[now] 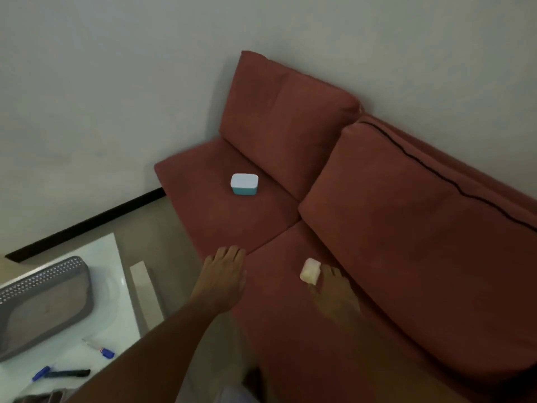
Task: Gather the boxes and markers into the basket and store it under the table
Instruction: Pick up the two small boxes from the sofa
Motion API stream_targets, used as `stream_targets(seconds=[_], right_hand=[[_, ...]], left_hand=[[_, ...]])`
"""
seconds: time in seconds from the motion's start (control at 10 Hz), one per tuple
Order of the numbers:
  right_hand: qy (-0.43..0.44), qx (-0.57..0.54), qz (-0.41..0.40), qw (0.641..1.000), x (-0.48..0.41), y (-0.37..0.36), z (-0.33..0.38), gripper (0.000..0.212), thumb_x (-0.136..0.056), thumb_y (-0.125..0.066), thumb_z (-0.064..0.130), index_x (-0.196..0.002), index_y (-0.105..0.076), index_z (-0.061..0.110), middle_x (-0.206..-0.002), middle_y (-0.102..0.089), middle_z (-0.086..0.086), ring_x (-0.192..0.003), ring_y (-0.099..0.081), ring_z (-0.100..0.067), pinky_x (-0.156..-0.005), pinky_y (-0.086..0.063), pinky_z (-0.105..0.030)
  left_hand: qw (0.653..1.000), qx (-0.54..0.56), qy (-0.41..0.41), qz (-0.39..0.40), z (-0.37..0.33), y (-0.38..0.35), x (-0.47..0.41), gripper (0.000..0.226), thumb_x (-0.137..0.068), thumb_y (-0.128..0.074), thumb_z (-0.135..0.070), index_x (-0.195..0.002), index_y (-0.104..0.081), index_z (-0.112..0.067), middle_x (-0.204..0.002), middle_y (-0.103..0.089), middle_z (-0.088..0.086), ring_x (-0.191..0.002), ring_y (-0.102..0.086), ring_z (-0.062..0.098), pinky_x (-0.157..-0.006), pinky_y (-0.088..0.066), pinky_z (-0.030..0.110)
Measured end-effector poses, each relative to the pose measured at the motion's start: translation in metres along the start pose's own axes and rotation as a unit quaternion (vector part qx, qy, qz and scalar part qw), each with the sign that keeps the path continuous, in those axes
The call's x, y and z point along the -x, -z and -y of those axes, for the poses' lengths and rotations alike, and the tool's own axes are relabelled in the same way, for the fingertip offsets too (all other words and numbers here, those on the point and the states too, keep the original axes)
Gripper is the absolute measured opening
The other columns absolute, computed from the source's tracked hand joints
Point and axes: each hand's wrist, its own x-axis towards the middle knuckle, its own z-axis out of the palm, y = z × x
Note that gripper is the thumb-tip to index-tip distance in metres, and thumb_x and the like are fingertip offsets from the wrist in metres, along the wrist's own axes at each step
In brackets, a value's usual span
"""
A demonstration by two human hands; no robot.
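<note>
A teal box with a white lid (pixel 244 184) sits on the left seat cushion of the red sofa (pixel 406 228). A small cream box (pixel 310 270) lies on the seat nearer to me. My right hand (pixel 334 295) is blurred; its fingertips touch the cream box's right side and its thumb is at the box's lower corner. Whether it grips the box is unclear. My left hand (pixel 225 274) is stretched out flat over the sofa's front edge and holds nothing. The grey perforated basket (pixel 43 286) stands on the white table (pixel 110 257) at the left. A blue-capped marker (pixel 100 349), a blue marker (pixel 40 373) and a black marker (pixel 68 373) lie in front of the basket.
Two large back cushions (pixel 290 117) lean against the white wall. A strip of beige floor (pixel 162 242) separates the table from the sofa. A dark object (pixel 43 397) shows at the table's near edge.
</note>
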Motion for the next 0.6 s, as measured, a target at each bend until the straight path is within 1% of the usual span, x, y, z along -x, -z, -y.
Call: stream_targets(seconds=[0.1,0.2,0.3,0.4,0.5,0.6], right_hand=[[-0.057,-0.039,0.024,0.997,-0.061,-0.017,0.016,0.065,-0.090,-0.057,0.040,-0.145,-0.033,0.015,-0.144,-0.042,-0.008,-0.125,-0.049,-0.026,-0.097,-0.046,-0.038],[-0.115,-0.080,0.008,0.990,-0.121,-0.042,0.020,0.066,-0.090,-0.061,0.038,-0.144,-0.036,0.010,-0.143,-0.044,-0.011,-0.125,-0.051,-0.027,-0.098,-0.045,-0.037],[-0.203,-0.104,0.006,0.974,-0.183,-0.075,0.014,0.067,-0.088,-0.067,0.034,-0.141,-0.040,0.004,-0.141,-0.046,-0.016,-0.124,-0.051,-0.030,-0.100,-0.044,-0.038],[-0.296,-0.095,0.022,0.950,-0.243,-0.105,0.014,0.067,-0.088,-0.067,0.033,-0.138,-0.039,0.000,-0.141,-0.044,-0.018,-0.126,-0.046,-0.033,-0.103,-0.041,-0.040],[-0.365,-0.108,0.015,0.925,-0.283,-0.132,0.021,0.066,-0.087,-0.067,0.034,-0.137,-0.039,0.001,-0.138,-0.044,-0.018,-0.124,-0.046,-0.037,-0.101,-0.040,-0.041],[-0.417,-0.095,-0.010,0.904,-0.300,-0.160,0.019,0.064,-0.085,-0.064,0.038,-0.135,-0.040,0.007,-0.136,-0.046,-0.017,-0.120,-0.046,-0.038,-0.099,-0.041,-0.044]], left_hand=[[1.000,0.003,-0.001,0.025,0.043,-0.009,-0.068,0.045,-0.090,-0.035,-0.039,-0.127,-0.048,-0.018,-0.127,-0.053,0.000,-0.111,-0.051,0.023,-0.086,-0.047,0.041],[0.998,0.011,-0.019,0.052,0.084,-0.032,-0.151,0.043,-0.093,-0.041,-0.035,-0.132,-0.045,-0.016,-0.132,-0.050,0.001,-0.115,-0.049,0.023,-0.089,-0.042,0.041],[0.996,0.025,-0.050,0.075,0.123,-0.075,-0.237,0.045,-0.095,-0.040,-0.035,-0.136,-0.043,-0.015,-0.136,-0.048,0.003,-0.120,-0.047,0.023,-0.096,-0.041,0.041],[0.986,0.026,-0.083,0.142,0.155,-0.116,-0.316,0.048,-0.096,-0.042,-0.033,-0.139,-0.044,-0.012,-0.140,-0.049,0.007,-0.124,-0.047,0.025,-0.100,-0.040,0.043],[0.982,0.007,-0.110,0.155,0.178,-0.155,-0.379,0.047,-0.093,-0.047,-0.029,-0.135,-0.048,-0.009,-0.136,-0.051,0.010,-0.121,-0.049,0.029,-0.097,-0.041,0.046],[0.978,0.000,-0.156,0.139,0.187,-0.186,-0.421,0.043,-0.085,-0.056,-0.026,-0.123,-0.056,-0.006,-0.123,-0.059,0.014,-0.107,-0.055,0.033,-0.086,-0.045,0.046]])
